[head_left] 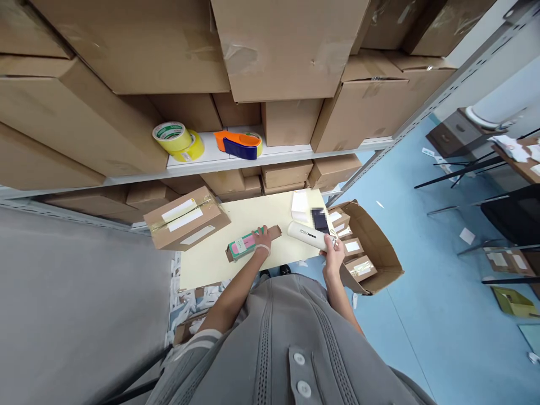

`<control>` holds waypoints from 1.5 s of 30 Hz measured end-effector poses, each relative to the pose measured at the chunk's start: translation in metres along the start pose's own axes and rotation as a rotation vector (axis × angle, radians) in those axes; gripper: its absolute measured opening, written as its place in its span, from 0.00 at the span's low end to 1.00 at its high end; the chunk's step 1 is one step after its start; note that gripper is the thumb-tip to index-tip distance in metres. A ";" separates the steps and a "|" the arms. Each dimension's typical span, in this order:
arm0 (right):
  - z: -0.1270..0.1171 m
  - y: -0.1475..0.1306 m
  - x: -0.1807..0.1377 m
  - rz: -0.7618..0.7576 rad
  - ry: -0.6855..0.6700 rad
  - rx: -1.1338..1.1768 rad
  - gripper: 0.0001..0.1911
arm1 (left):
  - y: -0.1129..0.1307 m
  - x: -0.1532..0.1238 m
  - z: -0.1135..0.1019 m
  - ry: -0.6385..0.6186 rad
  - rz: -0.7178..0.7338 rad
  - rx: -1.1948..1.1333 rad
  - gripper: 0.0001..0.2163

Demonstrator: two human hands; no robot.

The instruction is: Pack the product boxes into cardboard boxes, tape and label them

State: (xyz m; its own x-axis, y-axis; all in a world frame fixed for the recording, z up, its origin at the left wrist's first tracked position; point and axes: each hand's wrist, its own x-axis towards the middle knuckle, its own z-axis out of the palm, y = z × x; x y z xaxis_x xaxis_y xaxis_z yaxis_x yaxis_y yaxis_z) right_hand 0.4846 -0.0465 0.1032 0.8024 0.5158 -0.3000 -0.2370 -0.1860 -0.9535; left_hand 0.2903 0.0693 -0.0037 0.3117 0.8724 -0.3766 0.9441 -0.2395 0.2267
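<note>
White cylinder (310,235) sits in your right hand (332,251), your fingers and thumb closed around its right end, so that part of it is covered and only a bit of the tip shows past your fingertips. Dark print runs along its side, too small to read with certainty. The cylinder extends leftward from your hand, tilted slightly, over the right part of the cream tabletop (211,274); whether its far end touches the surface, you cannot tell from this angle.

Your left hand (262,241) lies over the right half of a green-and-pink carton (240,246), hiding that stretch of its printing. A brown flap sticks out beyond your fingers at the carton's right end. Whether your fingers grip the carton or merely rest on it cannot be made out. The carton lies on the tabletop left of the cylinder, apart from it.

Just behind the cylinder is a dark flat object (321,224), its upper part blurred by pixelation and its lower edge partly covered. A white item (300,203) lies beside it, too plain to identify.

At your left, a taped brown box (185,218) with white labels overlaps the tabletop's edge. At your right, small labelled boxes (360,268) sit inside a large open carton (379,247), partly hidden by its wall.
</note>
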 end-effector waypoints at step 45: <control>0.043 -0.076 -0.027 -0.936 -0.638 -0.776 0.21 | -0.015 -0.054 0.002 0.436 0.263 -0.798 0.36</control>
State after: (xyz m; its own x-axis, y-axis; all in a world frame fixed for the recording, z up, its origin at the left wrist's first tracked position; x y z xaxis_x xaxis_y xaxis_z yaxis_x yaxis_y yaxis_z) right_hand 0.4575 -0.0104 0.1823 0.0531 0.9586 0.2799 0.7822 0.1343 -0.6084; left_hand 0.2591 0.0249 0.0111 0.2845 0.9528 0.1065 0.4468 -0.2301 0.8646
